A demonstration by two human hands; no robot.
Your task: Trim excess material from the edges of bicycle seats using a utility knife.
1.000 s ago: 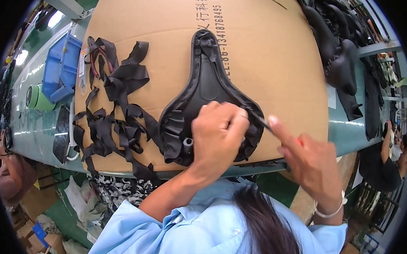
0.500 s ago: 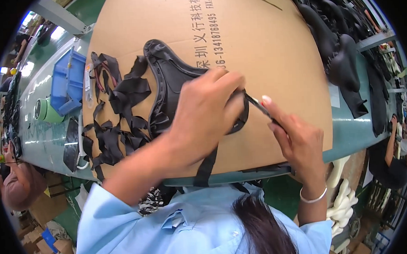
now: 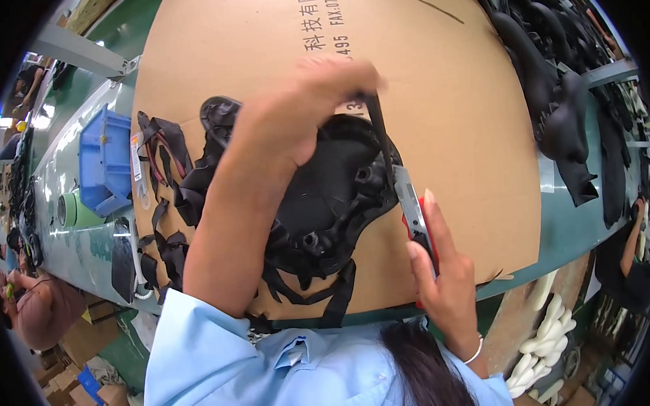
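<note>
A black bicycle saddle [image 3: 314, 192] lies underside up on the cardboard, its nose toward the far left. My left hand [image 3: 327, 87], smeared by motion, is closed on the end of a black strip [image 3: 378, 128] above the saddle's far side. Taut, the strip runs down to the saddle's right edge. In my right hand [image 3: 448, 281] is a red and grey utility knife [image 3: 415, 217], its tip against the saddle edge where the strip meets it. My left forearm covers part of the saddle. Black offcuts [image 3: 171, 249] lie left of the saddle.
A printed cardboard sheet [image 3: 468, 160] covers the green table. Left of it stand a blue bin [image 3: 105, 162] and a green roll [image 3: 77, 209]. Black saddle covers [image 3: 560, 113] are piled at the right, beside a metal post [image 3: 609, 73]. White saddle-shaped pieces [image 3: 545, 335] lie below the table.
My left hand has swung up and away, drawing the strip out from the saddle. The saddle has turned and shifted nearer me. The knife now shows plainly, pointing up along the saddle's right edge.
</note>
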